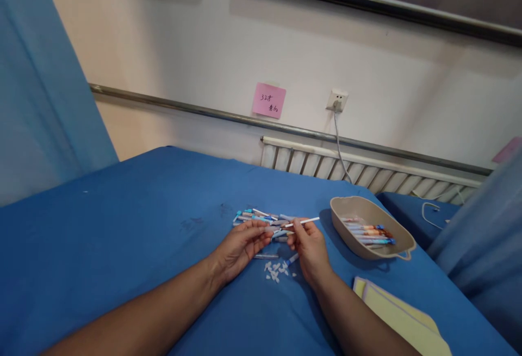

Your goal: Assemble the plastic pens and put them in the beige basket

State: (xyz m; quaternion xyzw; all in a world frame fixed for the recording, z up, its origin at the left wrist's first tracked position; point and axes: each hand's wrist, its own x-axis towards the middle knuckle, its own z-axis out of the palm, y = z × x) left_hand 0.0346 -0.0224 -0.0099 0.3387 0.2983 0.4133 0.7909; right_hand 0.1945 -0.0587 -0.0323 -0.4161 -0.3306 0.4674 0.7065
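Observation:
My left hand [241,244] is closed in a pinch around a pale pen barrel [271,229]. Between the thumb and fingers of my right hand [313,248] is a thin white stick, like a pen refill [306,222], pointing to the right. The two hands are close together, and the near ends of these parts almost meet; whether they touch I cannot tell. Just behind the hands lies a loose pile of pens [253,215], partly hidden by the fingers. Small white plastic pieces [274,272] are scattered in front of the hands, beside a blue and white pen part [292,260].
A beige basket [341,210] with several pens [369,232] stands to the right on the blue sheet [134,220]. Nearer is a folded yellow cloth [397,312]. Behind the bed are a radiator [310,161], a metal rail [196,110] and a plugged-in cable [338,138].

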